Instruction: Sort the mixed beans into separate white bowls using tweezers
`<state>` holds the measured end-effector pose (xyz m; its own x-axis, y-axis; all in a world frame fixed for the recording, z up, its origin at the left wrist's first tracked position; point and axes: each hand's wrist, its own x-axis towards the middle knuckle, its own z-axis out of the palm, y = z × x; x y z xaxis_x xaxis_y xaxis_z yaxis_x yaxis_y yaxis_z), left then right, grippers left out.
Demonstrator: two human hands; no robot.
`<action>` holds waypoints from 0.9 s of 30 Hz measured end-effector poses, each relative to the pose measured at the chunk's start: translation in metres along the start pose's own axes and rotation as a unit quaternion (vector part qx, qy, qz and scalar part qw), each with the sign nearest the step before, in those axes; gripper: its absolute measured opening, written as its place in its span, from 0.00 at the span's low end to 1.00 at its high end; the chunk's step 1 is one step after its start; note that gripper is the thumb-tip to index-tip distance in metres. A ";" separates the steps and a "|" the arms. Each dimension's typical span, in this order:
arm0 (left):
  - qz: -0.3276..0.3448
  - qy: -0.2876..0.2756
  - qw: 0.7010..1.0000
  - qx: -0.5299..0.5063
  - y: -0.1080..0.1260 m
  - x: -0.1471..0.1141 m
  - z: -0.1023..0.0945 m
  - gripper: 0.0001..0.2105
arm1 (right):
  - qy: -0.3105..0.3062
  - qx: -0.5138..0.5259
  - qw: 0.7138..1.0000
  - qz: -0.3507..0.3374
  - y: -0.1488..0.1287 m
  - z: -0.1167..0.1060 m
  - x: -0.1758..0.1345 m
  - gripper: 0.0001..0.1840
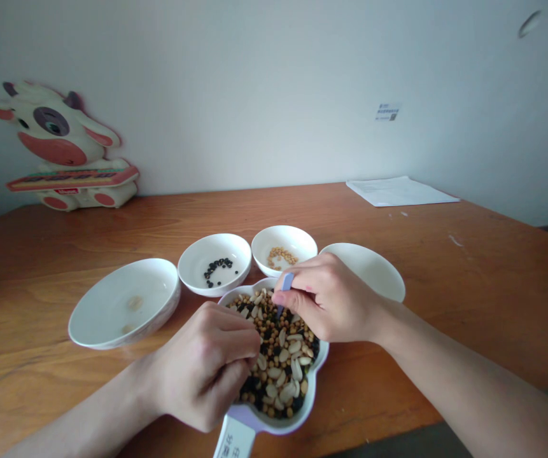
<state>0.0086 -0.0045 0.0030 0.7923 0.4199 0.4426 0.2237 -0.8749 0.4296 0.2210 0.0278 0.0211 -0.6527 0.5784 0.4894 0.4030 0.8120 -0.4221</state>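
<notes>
A lavender-rimmed, lobed pan (320, 361) with a pale handle (233, 439) holds a mix of peanuts (274, 374), soybeans and dark beans. Over its right part, my right hand (324, 296) pinches lavender tweezers (285, 287), their lower end pointing down into the mix. My left hand (207, 366) is closed above the pan's left side; its fingertips are hidden, so what they hold, if anything, cannot be made out. Behind the pan, one white bowl (240, 245) contains black beans (216, 270); another white bowl (302, 236) contains soybeans (281, 257).
To the left stands a larger white bowl (102, 289) with faint pale spots inside. A white bowl (369, 267) at the right is partly covered by my right hand. At the back are a cow-shaped toy keyboard (73, 152) and white papers (398, 192) on the wooden table (159, 216).
</notes>
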 end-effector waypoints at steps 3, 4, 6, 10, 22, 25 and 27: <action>0.004 0.004 1.000 -0.006 0.000 0.001 0.000 0.12 | 0.046 0.016 0.999 0.012 -0.001 -0.008 0.001 0.19; 0.005 0.003 1.000 -0.010 0.000 0.001 0.000 0.11 | 0.066 0.019 0.997 0.019 -0.001 -0.012 0.000 0.19; 0.006 -0.001 1.000 -0.016 0.000 0.001 0.000 0.11 | 0.116 0.015 0.993 0.035 0.002 -0.022 -0.001 0.19; 0.003 -0.004 1.000 -0.022 -0.001 0.000 0.000 0.10 | 0.243 0.009 0.967 0.077 0.014 -0.041 -0.007 0.17; 0.008 -0.001 1.000 -0.021 -0.002 -0.001 0.001 0.10 | 0.277 -0.170 0.938 0.124 0.032 -0.051 -0.011 0.19; 0.004 -0.003 1.000 -0.024 -0.003 -0.002 0.002 0.10 | 0.266 -0.176 0.939 0.129 0.032 -0.049 -0.010 0.19; 0.003 -0.004 1.000 -0.025 -0.003 -0.003 0.002 0.10 | 0.268 -0.180 0.937 0.131 0.033 -0.049 -0.010 0.18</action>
<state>0.0067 -0.0037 -0.0008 0.7980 0.4130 0.4390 0.1909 -0.8640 0.4659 0.2717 0.0525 0.0396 -0.1245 0.6391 0.7590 0.7577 0.5551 -0.3431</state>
